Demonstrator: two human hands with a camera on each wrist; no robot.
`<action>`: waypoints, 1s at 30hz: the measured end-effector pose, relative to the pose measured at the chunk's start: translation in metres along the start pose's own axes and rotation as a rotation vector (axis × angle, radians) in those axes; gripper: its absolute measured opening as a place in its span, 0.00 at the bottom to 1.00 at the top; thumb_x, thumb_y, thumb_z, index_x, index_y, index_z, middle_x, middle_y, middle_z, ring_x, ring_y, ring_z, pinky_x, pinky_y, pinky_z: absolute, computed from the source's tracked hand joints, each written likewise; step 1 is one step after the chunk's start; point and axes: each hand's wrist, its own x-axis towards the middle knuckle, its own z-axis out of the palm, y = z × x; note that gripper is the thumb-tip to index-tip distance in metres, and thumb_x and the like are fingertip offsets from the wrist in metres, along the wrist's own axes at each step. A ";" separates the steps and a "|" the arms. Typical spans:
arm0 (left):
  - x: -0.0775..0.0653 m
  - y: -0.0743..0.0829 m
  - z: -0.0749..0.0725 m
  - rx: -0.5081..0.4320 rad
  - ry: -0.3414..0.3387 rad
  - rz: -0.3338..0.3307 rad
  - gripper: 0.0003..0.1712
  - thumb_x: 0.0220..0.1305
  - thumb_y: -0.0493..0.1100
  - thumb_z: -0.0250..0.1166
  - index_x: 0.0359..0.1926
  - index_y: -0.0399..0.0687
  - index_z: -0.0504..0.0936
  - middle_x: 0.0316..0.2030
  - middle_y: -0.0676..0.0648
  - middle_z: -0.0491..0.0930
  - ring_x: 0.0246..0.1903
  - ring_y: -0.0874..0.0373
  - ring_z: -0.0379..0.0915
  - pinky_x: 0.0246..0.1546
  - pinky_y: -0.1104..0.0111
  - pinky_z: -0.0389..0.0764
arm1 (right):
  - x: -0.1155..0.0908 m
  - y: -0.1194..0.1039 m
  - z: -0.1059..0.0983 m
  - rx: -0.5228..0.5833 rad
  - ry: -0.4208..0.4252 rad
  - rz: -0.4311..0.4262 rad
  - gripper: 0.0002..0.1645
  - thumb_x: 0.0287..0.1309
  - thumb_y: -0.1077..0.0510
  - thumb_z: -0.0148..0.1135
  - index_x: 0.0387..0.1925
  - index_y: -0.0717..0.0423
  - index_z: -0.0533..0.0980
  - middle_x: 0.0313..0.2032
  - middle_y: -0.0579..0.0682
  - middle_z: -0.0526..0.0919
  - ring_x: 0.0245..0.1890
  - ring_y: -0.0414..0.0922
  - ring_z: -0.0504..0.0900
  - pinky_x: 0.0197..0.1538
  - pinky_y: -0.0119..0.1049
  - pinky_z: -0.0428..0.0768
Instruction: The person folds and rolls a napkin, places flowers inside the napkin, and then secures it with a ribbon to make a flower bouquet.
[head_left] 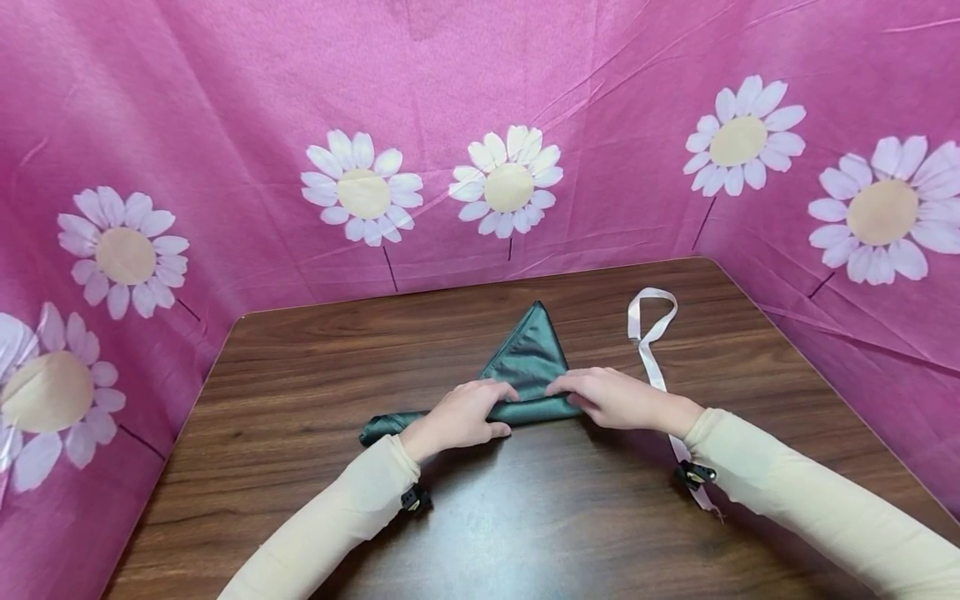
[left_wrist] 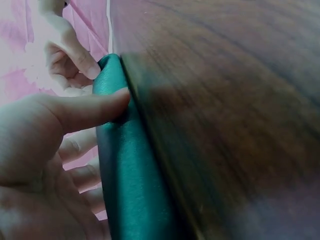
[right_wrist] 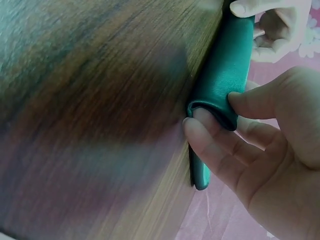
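A dark green satin cloth (head_left: pixel 531 354) lies on the table, its near side rolled into a band and its far part a flat triangle pointing away. My left hand (head_left: pixel 459 417) grips the rolled band near its middle, thumb on the near side and fingers over the top. In the left wrist view that thumb presses on the green roll (left_wrist: pixel 132 175). At the roll's right end, my right hand (head_left: pixel 611 397) pinches the fold. The right wrist view shows the thumb on the outside of the roll (right_wrist: pixel 222 65) and a fingertip at its open end. Leftward, the roll's other end sticks out past my left hand.
A white ribbon (head_left: pixel 653 367) with a loop at its far end lies right of the cloth, running under my right forearm. Pink fabric (head_left: pixel 442 83) printed with daisies hangs behind and at both sides of the brown wooden table (head_left: pixel 300 375).
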 end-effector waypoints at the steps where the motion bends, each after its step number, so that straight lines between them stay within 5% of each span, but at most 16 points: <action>1: 0.000 0.000 0.000 0.003 0.003 0.001 0.23 0.63 0.45 0.73 0.58 0.48 0.81 0.53 0.47 0.82 0.55 0.51 0.77 0.55 0.55 0.77 | 0.000 0.001 0.000 0.002 0.005 -0.002 0.21 0.63 0.74 0.58 0.54 0.56 0.80 0.50 0.49 0.85 0.50 0.47 0.84 0.51 0.47 0.82; 7: 0.000 0.000 0.001 -0.005 0.004 -0.005 0.20 0.66 0.44 0.70 0.58 0.48 0.81 0.53 0.48 0.83 0.53 0.51 0.79 0.53 0.56 0.78 | 0.001 0.004 0.003 0.012 0.042 -0.017 0.21 0.62 0.74 0.61 0.53 0.55 0.80 0.48 0.47 0.83 0.50 0.46 0.83 0.51 0.47 0.82; 17: 0.000 -0.002 0.002 -0.023 0.011 -0.001 0.16 0.71 0.46 0.65 0.57 0.48 0.82 0.39 0.51 0.85 0.36 0.58 0.79 0.41 0.60 0.80 | 0.002 0.004 0.004 0.087 0.028 -0.020 0.20 0.61 0.74 0.62 0.52 0.55 0.80 0.49 0.46 0.84 0.53 0.46 0.82 0.54 0.47 0.80; 30: 0.000 -0.001 0.003 -0.023 -0.049 -0.034 0.16 0.76 0.46 0.59 0.60 0.48 0.80 0.51 0.49 0.84 0.48 0.55 0.81 0.50 0.58 0.80 | 0.001 -0.001 -0.004 -0.029 0.068 0.019 0.16 0.59 0.63 0.72 0.49 0.54 0.82 0.44 0.45 0.83 0.45 0.43 0.82 0.48 0.45 0.81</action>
